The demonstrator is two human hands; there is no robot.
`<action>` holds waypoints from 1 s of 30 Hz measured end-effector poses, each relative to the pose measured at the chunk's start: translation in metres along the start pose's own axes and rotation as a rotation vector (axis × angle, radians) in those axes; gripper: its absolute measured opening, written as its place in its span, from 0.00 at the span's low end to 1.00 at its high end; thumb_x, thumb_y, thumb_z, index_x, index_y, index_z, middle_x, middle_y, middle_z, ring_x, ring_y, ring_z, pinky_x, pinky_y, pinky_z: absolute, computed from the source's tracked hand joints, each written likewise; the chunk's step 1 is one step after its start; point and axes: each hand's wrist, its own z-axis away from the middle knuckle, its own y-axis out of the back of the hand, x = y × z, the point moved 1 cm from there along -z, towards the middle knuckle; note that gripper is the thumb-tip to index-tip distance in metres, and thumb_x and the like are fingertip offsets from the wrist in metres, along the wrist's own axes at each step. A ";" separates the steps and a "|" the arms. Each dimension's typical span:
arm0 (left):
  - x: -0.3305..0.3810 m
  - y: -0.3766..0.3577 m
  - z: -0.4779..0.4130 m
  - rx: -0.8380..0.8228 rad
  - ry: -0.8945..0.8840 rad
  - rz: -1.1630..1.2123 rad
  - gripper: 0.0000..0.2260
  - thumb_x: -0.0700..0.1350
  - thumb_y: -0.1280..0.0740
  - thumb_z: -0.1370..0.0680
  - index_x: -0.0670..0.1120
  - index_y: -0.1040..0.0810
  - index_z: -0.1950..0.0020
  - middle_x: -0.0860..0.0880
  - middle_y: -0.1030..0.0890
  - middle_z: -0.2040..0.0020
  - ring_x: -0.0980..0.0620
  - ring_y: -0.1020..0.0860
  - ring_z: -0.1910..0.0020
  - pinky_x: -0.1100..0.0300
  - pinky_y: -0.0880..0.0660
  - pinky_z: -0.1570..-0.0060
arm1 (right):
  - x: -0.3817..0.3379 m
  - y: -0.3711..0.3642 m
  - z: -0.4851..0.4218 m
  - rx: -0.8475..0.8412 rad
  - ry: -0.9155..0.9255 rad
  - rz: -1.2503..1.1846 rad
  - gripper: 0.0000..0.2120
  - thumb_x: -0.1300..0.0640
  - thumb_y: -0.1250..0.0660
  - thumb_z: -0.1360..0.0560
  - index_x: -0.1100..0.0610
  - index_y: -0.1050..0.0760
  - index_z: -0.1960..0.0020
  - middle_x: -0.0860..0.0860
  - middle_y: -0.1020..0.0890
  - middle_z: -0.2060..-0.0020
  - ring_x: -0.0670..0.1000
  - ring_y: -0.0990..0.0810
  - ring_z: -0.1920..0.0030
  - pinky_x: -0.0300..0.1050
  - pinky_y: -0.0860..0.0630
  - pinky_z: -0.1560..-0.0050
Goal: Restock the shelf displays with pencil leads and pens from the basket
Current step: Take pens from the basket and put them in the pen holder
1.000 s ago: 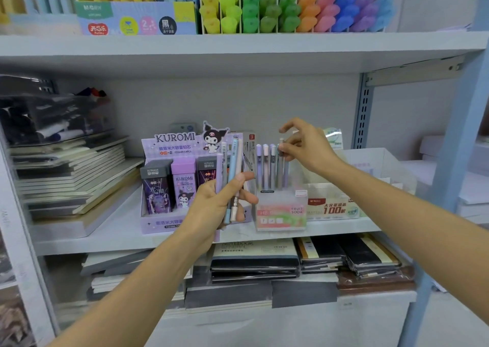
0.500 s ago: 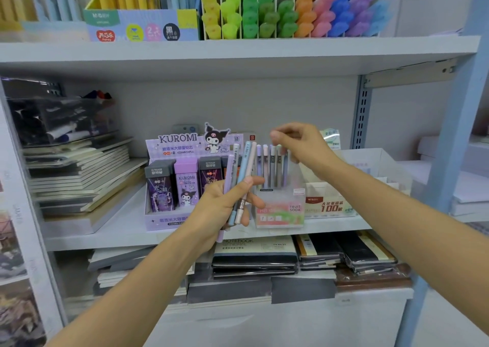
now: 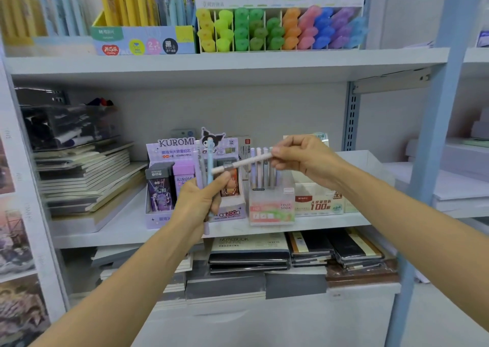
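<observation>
While left grip [image 3: 197,203] clasps upright pens [image 3: 210,159], right grip [image 3: 301,159] pinches slanted white pen [image 3: 242,162] by end.

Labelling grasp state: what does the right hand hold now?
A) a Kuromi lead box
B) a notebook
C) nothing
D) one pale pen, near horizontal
D: the right hand pinches one pale pen by its end, near horizontal; the left hand grips the other pens.

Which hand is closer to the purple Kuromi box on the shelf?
Left. The left hand, gripping a few pens, is directly in front of the Kuromi box; the right hand is off to its right, above the pen stand, pinching a white pen.
</observation>
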 end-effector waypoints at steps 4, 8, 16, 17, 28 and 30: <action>0.003 -0.009 0.000 0.138 -0.042 0.111 0.14 0.54 0.26 0.34 0.45 0.14 0.57 0.49 0.25 0.73 0.58 0.38 0.81 0.67 0.41 0.84 | 0.017 -0.010 0.008 -0.145 -0.069 0.163 0.11 0.63 0.26 0.32 0.65 0.22 0.52 0.62 0.16 0.56 0.56 0.15 0.57 0.39 0.19 0.59; 0.004 -0.017 -0.002 0.205 -0.037 0.127 0.24 0.53 0.25 0.35 0.41 0.20 0.44 0.53 0.32 0.78 0.58 0.38 0.81 0.67 0.41 0.83 | 0.024 -0.021 0.011 -0.297 -0.091 0.259 0.07 0.63 0.26 0.29 0.63 0.21 0.52 0.60 0.15 0.56 0.56 0.15 0.56 0.41 0.19 0.57; 0.004 -0.030 -0.003 0.059 -0.117 -0.075 0.07 0.48 0.26 0.29 0.46 0.18 0.54 0.55 0.32 0.79 0.59 0.37 0.82 0.68 0.37 0.82 | 0.002 -0.040 -0.006 -0.041 0.200 0.381 0.05 0.54 0.28 0.26 0.51 0.17 0.51 0.48 0.14 0.59 0.45 0.17 0.58 0.40 0.19 0.58; 0.003 -0.032 -0.004 0.043 -0.121 -0.088 0.04 0.47 0.27 0.27 0.47 0.18 0.55 0.55 0.31 0.80 0.59 0.37 0.82 0.68 0.37 0.82 | 0.000 -0.042 -0.008 -0.064 0.188 0.412 0.05 0.53 0.28 0.26 0.51 0.17 0.51 0.48 0.14 0.58 0.44 0.17 0.58 0.39 0.20 0.57; -0.001 -0.024 -0.027 -0.042 -0.042 0.022 0.16 0.51 0.32 0.27 0.41 0.17 0.48 0.49 0.34 0.68 0.54 0.43 0.78 0.64 0.44 0.81 | -0.023 0.016 -0.028 0.313 0.282 0.340 0.08 0.64 0.32 0.24 0.67 0.23 0.47 0.60 0.16 0.58 0.50 0.16 0.63 0.40 0.18 0.60; -0.005 -0.024 -0.028 -0.053 -0.036 0.011 0.12 0.47 0.37 0.22 0.44 0.16 0.48 0.48 0.34 0.67 0.54 0.43 0.77 0.64 0.44 0.80 | -0.015 0.028 -0.030 0.375 0.244 0.397 0.08 0.64 0.31 0.25 0.67 0.24 0.48 0.63 0.16 0.58 0.51 0.16 0.64 0.41 0.18 0.61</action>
